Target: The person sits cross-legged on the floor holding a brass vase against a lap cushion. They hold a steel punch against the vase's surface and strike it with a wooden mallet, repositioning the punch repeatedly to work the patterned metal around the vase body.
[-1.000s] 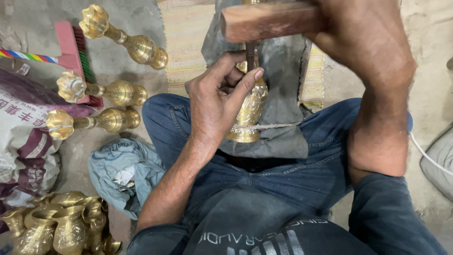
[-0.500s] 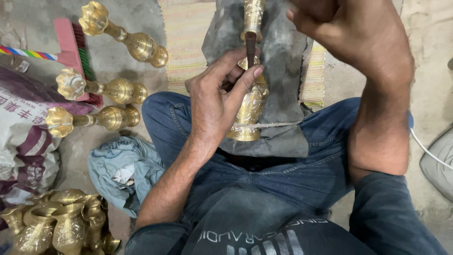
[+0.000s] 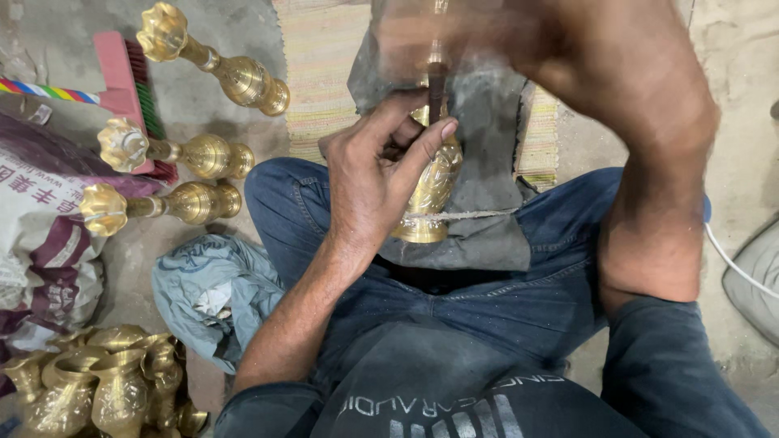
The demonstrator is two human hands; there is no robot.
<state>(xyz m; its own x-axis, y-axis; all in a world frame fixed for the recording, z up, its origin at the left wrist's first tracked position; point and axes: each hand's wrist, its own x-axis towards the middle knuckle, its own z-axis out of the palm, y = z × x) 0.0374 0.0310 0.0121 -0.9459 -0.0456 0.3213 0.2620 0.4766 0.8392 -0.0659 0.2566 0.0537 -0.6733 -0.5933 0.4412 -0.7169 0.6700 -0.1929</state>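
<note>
Our left hand (image 3: 381, 174) gripped chisel (image 3: 436, 91) on brass vase (image 3: 430, 195); right hand (image 3: 519, 40) blurred, grip unclear to us.

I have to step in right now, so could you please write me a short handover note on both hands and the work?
Left hand: pinches a dark chisel upright against the brass vase lying on grey cloth across the lap.
Right hand: raised above the chisel, motion-blurred; what it grips cannot be made out.
Nearby: three brass pieces lie on the floor at left, more brass vessels at lower left.
Done: vase surface shows engraved pattern.
Left: extent remaining cannot be told.
</note>
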